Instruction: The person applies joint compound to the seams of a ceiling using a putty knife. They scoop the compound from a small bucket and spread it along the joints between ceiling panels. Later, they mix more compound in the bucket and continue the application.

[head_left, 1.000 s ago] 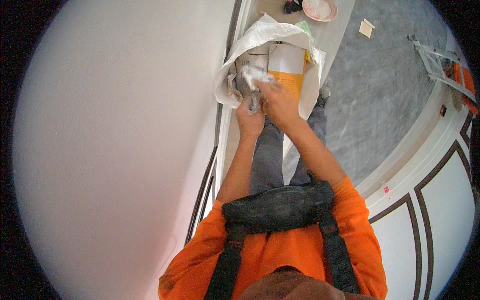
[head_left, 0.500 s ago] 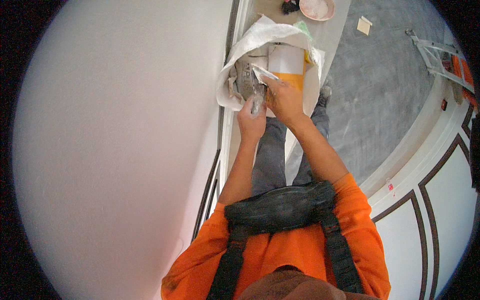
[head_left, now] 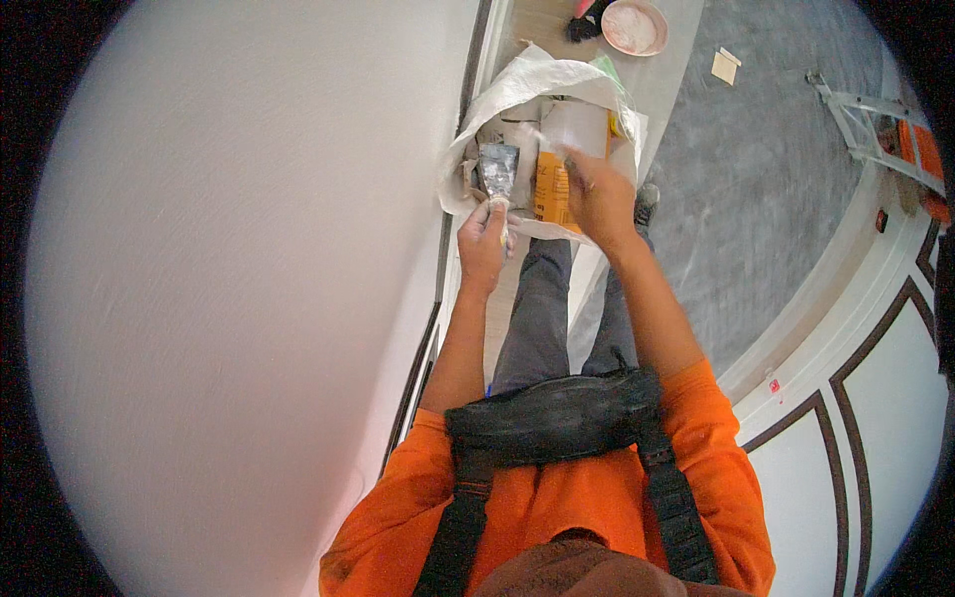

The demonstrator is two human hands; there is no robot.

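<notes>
My left hand (head_left: 484, 242) is closed around the handle of a putty knife (head_left: 498, 171), whose grey, smeared blade points away from me. To its right, my right hand (head_left: 604, 204) is closed on a second scraper (head_left: 546, 141); motion blurs its pale blade and the exact shape cannot be made out. Both hands are over the near side of a white woven sack (head_left: 537, 72) with its mouth wide. Inside the sack lie an orange-and-white package (head_left: 557, 189) and a crumpled greyish paper bag (head_left: 519, 117).
A pale wall (head_left: 229, 298) runs along my left. Beyond the sack are a pink-rimmed bowl (head_left: 635, 28) of whitish material and a black brush-like thing (head_left: 585, 24). On the grey floor (head_left: 736, 199) lies a small cream piece (head_left: 725, 67); a metal ladder (head_left: 865, 124) stands at the right.
My hands have drawn apart: the right moved right with its scraper, off the left's putty knife. The left dropped slightly nearer me, and its blade now shows plainly.
</notes>
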